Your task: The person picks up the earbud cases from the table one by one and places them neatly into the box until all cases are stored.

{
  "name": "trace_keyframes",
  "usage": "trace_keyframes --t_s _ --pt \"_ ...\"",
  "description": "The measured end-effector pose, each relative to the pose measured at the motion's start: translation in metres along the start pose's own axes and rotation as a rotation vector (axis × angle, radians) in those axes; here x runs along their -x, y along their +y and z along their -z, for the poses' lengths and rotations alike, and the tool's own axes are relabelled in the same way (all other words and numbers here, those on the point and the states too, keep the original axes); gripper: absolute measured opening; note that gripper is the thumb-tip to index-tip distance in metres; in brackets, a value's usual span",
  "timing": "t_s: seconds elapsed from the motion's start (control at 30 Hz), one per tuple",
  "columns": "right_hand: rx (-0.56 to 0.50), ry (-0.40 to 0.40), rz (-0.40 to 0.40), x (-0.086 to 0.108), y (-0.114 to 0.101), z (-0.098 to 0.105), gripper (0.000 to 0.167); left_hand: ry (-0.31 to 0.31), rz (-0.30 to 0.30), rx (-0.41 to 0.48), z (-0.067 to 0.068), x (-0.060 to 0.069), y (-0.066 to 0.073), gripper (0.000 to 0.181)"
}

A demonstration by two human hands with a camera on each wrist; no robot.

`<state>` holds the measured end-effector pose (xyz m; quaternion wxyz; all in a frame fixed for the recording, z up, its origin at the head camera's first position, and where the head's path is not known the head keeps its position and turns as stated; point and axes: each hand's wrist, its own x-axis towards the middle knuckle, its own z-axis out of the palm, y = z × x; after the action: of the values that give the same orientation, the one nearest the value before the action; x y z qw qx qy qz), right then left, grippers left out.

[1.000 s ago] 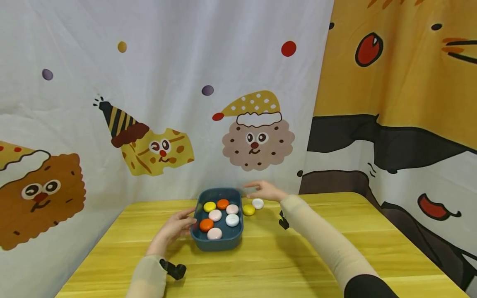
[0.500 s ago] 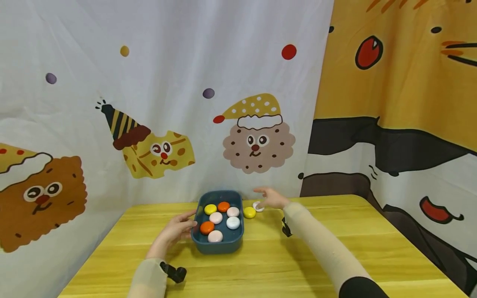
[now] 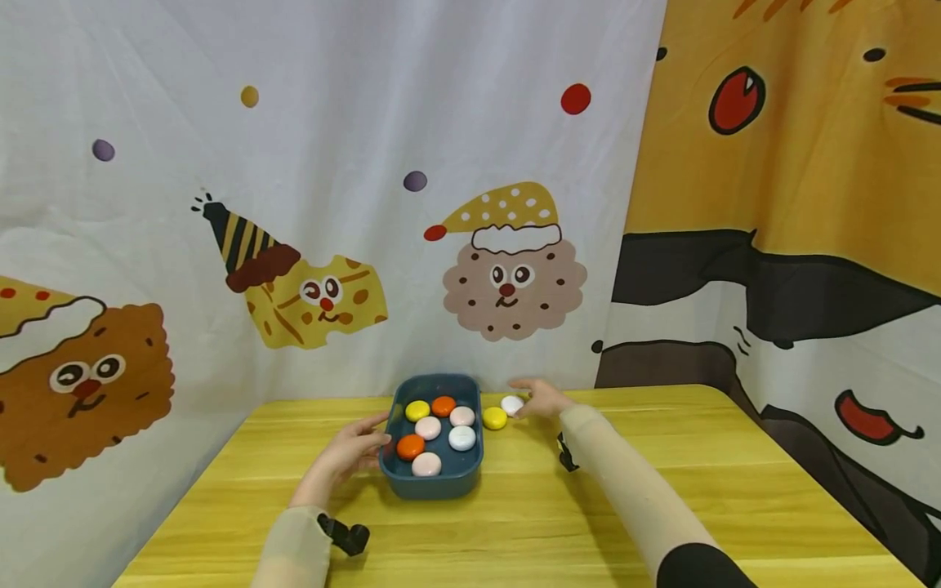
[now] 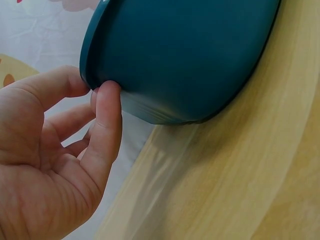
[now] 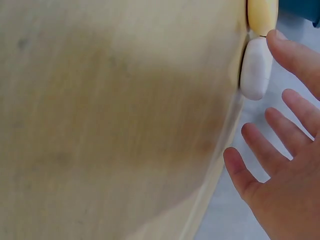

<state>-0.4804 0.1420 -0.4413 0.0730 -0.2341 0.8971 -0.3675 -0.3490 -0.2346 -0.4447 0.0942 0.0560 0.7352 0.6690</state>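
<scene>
On the table stands a dark blue plastic box (image 3: 432,487) holding several smooth, rounded discs, among them an orange disc (image 3: 410,447), a yellow disc (image 3: 417,411) and a white disc (image 3: 461,438). My left hand (image 3: 356,447) pinches the box's left rim between thumb and fingers, seen close up in the left wrist view. Right of the box, a second yellow disc (image 3: 495,418) and a second white disc (image 3: 512,405) lie side by side on the tabletop. My right hand (image 3: 547,399) reaches over beside this white disc, fingers spread; its thumb is close to the disc in the right wrist view.
The wood-grain table (image 3: 588,506) ends at a printed curtain (image 3: 412,343) just behind the box. Another patterned cloth (image 3: 809,359) hangs along the right side. A black wrist camera (image 3: 344,535) sits on my left forearm.
My right hand has drawn back from above the loose discs, moving right and lower beside the white one. The left hand stays at the box. The view has shifted slightly.
</scene>
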Motion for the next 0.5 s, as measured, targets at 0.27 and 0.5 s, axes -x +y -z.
trace_keyframes --t_s 0.27,0.5 --pt "0.013 0.007 -0.003 -0.0007 -0.0007 -0.0041 0.07 -0.018 -0.009 -0.001 0.0011 0.0033 0.0029 0.061" --pt "0.017 0.037 0.004 -0.0053 0.0015 -0.0102 0.067 0.003 -0.002 0.012 0.0002 0.0005 0.0009 0.059"
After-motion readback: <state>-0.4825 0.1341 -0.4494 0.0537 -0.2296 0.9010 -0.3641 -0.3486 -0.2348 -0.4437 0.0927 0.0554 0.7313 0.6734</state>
